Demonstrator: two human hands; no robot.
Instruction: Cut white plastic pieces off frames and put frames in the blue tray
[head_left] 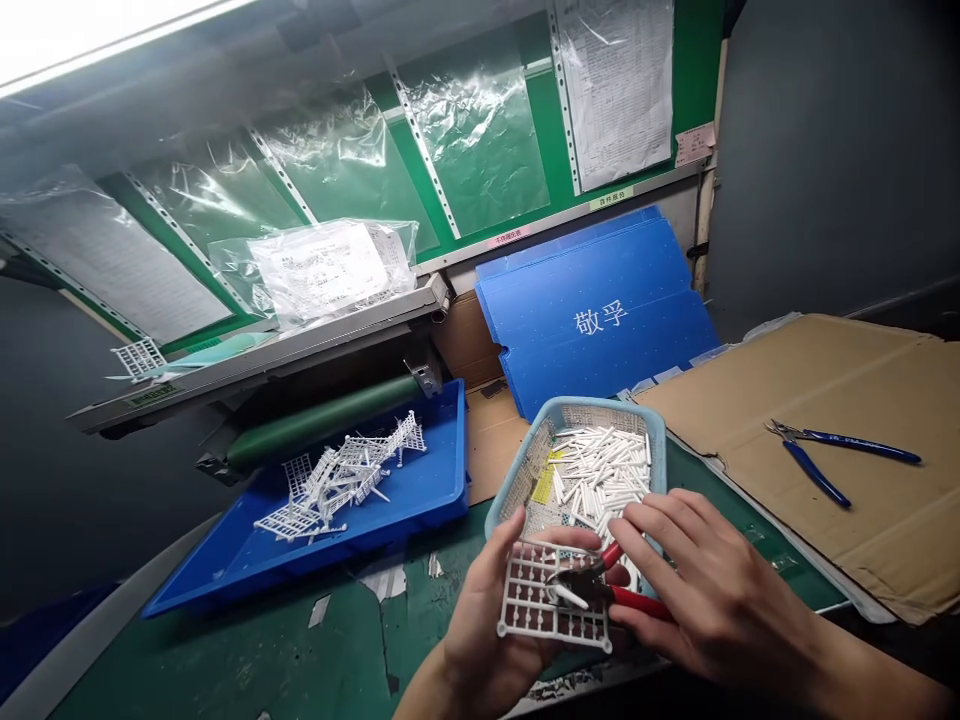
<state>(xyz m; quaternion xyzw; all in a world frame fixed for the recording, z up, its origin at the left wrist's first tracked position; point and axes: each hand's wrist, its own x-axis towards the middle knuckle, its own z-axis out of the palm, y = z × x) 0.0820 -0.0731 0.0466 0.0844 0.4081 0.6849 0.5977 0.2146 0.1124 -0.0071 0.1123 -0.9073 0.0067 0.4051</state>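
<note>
A flat, white plastic grid frame [555, 630] is held near the front of the light-blue plastic basket [600, 405]. It is gripped by the left hand [487, 600], with the thumb along 1 side and the fingers bent beneath. By the right hand [705, 590], the small cutter with red handles and dark metal head [596, 583] is clasped, its fingers curled around the 2 handles. At the cutter head, 1 short white rod [571, 597] is seen; whether it is cut loose or attached cannot be told.

For good trimming, it is judged, the blades should be laid flat against the joint, so that no stub is left and the rod is not nicked. The frame should be supported close to the cut, because thin bars may bend. The left fingertips should be kept away from the blades, and the cutter should be squeezed gently, so that pieces are not thrown past the basket.
</note>
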